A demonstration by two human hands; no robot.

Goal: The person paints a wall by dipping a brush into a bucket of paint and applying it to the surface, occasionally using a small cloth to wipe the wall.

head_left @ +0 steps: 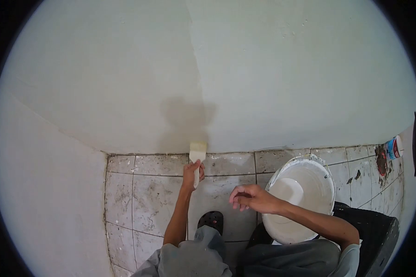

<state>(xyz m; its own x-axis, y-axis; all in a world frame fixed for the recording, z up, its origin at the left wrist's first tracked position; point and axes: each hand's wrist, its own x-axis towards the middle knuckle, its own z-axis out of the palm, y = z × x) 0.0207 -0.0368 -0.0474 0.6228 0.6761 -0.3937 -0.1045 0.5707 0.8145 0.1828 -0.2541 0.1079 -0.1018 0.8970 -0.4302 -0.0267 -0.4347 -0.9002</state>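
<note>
My left hand (192,175) is closed round the handle of a paintbrush (197,154) with a pale handle. Its bristles touch the foot of the pale wall (282,83), just above the floor joint. Over the tiled floor, my right hand (250,197) hangs in the air with loosely bent fingers and nothing visible in them. Beside it, near my right forearm, stands a white bucket (328,196) with a paint-smeared rim and white paint inside. My forearm hides part of the bucket.
Dirty, stained floor tiles (155,198) run along the wall. A side wall (55,194) rises on the left. At the far right lies a small blue-and-white tub (394,148) near dark spots on the tiles. Something black (370,235) stands behind my right arm. My black shoe (211,220) is below.
</note>
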